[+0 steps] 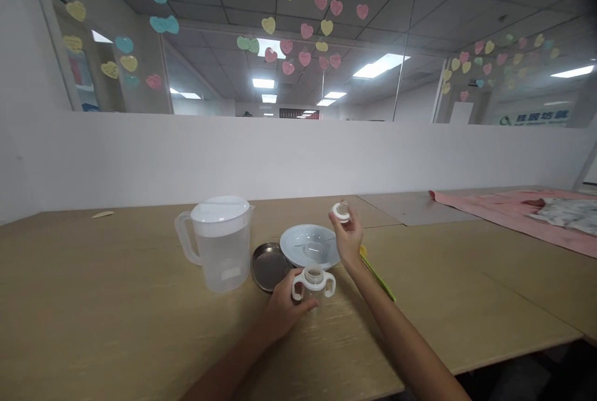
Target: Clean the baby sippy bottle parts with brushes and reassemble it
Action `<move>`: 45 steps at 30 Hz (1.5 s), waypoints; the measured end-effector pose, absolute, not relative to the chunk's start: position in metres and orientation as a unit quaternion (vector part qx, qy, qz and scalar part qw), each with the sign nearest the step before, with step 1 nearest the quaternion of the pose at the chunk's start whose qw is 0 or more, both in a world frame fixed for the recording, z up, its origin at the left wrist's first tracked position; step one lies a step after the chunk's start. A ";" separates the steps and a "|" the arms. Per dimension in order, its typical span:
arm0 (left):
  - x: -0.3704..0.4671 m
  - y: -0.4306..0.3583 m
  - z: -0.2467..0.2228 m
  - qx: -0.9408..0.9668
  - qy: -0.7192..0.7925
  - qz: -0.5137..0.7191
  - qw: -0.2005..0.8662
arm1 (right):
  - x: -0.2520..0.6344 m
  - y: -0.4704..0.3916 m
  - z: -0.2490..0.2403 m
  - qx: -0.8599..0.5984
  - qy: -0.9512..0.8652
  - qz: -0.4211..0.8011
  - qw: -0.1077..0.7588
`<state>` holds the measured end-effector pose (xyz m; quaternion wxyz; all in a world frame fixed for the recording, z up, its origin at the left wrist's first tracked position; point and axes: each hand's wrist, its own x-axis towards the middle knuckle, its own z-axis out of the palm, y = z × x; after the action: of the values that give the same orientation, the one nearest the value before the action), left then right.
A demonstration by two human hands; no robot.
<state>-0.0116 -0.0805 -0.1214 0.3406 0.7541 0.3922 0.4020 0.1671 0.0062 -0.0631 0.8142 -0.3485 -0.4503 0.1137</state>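
Observation:
My left hand (pixel 285 308) is closed round a clear baby bottle (pixel 314 292) with a white two-handled collar; its mouth is uncovered and it stands upright. Raised above and to the right, my right hand (pixel 349 236) grips a bottle nipple (pixel 342 211) set in a white ring. Behind the bottle is a pale blue-white bowl (pixel 291 239) with a clear, rounded item in it. A dark round metal tin (pixel 269 266) sits left of the bowl, partly behind my left hand. Beyond my right wrist lies a green-handled brush (pixel 380 278) with a yellow end, partly hidden.
A translucent lidded pitcher (pixel 224 252) stands left of the tin. Far left on the table lies a small flat pale piece (pixel 103 214). Pink cloth (pixel 494 217) with a patterned fabric (pixel 566 211) on it covers the right side. A white wall (pixel 186 158) rises behind the table.

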 end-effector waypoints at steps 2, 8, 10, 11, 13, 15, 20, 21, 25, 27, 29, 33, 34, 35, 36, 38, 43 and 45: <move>-0.012 -0.079 -0.123 0.759 0.387 0.397 0.340 | 0.169 0.017 -0.074 -0.363 -0.449 0.148 0.803; -0.011 -0.073 -0.127 0.765 0.385 0.405 0.319 | 0.182 0.036 -0.097 -0.366 -0.449 0.277 0.767; -0.011 -0.073 -0.127 0.768 0.385 0.406 0.312 | 0.186 0.041 -0.104 -0.385 -0.473 0.275 0.744; -0.011 -0.072 -0.127 0.768 0.385 0.406 0.310 | 0.188 0.043 -0.107 -0.395 -0.485 0.266 0.733; -0.011 -0.072 -0.127 0.770 0.386 0.404 0.308 | 0.191 0.046 -0.114 -0.412 -0.516 0.252 0.707; -0.011 -0.072 -0.127 0.773 0.388 0.397 0.306 | 0.190 0.046 -0.117 -0.419 -0.560 0.253 0.668; -0.012 -0.071 -0.124 0.772 0.388 0.407 0.295 | 0.181 0.033 -0.113 -0.412 -0.710 0.183 0.542; -0.012 -0.071 -0.123 0.774 0.386 0.404 0.297 | 0.178 0.030 -0.112 -0.415 -0.731 0.155 0.519; -0.011 -0.075 -0.122 0.774 0.394 0.394 0.301 | 0.171 0.022 -0.113 -0.432 -0.763 0.101 0.470; -0.009 -0.078 -0.123 0.763 0.405 0.407 0.298 | 0.169 0.022 -0.116 -0.429 -0.760 0.104 0.478; -0.008 -0.080 -0.125 0.753 0.414 0.418 0.295 | 0.169 0.023 -0.118 -0.420 -0.749 0.116 0.499; -0.015 -0.080 -0.126 0.764 0.389 0.445 0.259 | 0.169 0.028 -0.119 -0.411 -0.723 0.143 0.537; -0.019 -0.077 -0.123 0.767 0.375 0.463 0.239 | 0.170 0.029 -0.118 -0.410 -0.718 0.152 0.542; -0.022 -0.074 -0.117 0.766 0.363 0.484 0.218 | 0.170 0.030 -0.118 -0.407 -0.713 0.161 0.547; -0.024 -0.068 -0.109 0.761 0.358 0.503 0.199 | 0.170 0.031 -0.118 -0.404 -0.709 0.169 0.553; -0.022 -0.053 -0.089 0.749 0.371 0.521 0.173 | 0.169 0.032 -0.117 -0.397 -0.703 0.171 0.565; 0.015 -0.006 -0.052 0.776 0.421 0.443 0.157 | 0.167 0.027 -0.109 -0.389 -0.711 0.126 0.572; 0.028 0.009 -0.048 0.779 0.433 0.428 0.150 | 0.167 0.024 -0.106 -0.380 -0.722 0.107 0.568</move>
<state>0.0283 0.0089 -0.0484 0.1503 0.7791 0.4329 0.4278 0.1668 0.0240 -0.1061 0.5677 -0.3803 -0.7223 0.1070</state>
